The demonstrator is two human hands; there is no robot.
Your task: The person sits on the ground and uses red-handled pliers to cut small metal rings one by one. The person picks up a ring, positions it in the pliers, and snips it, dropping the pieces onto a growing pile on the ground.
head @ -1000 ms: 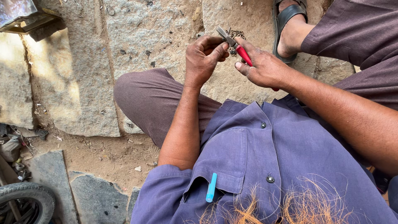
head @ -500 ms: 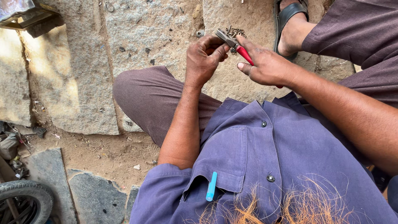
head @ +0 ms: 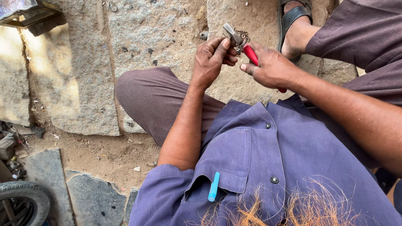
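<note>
My right hand (head: 272, 67) grips red-handled pliers (head: 247, 50) whose metal jaws point up and to the left. My left hand (head: 211, 58) pinches something small at the jaws (head: 231, 32); the piece itself is hidden by the fingers. Just behind the pliers a little heap of dark metal bits (head: 242, 38) lies on the stone. Both hands are held out in front of my chest, above my bent left knee (head: 146, 90) in brown trousers.
I sit on rough stone slabs (head: 79, 75) with sandy ground (head: 96, 150) below. My sandalled foot (head: 295, 25) is at top right. A tyre (head: 23, 201) shows at bottom left, scrap at the left edge. A blue pen (head: 214, 186) sticks from my shirt pocket.
Both hands with the pliers have shifted slightly; the left fingers have closed tighter onto the jaw tip. The view has moved a little.
</note>
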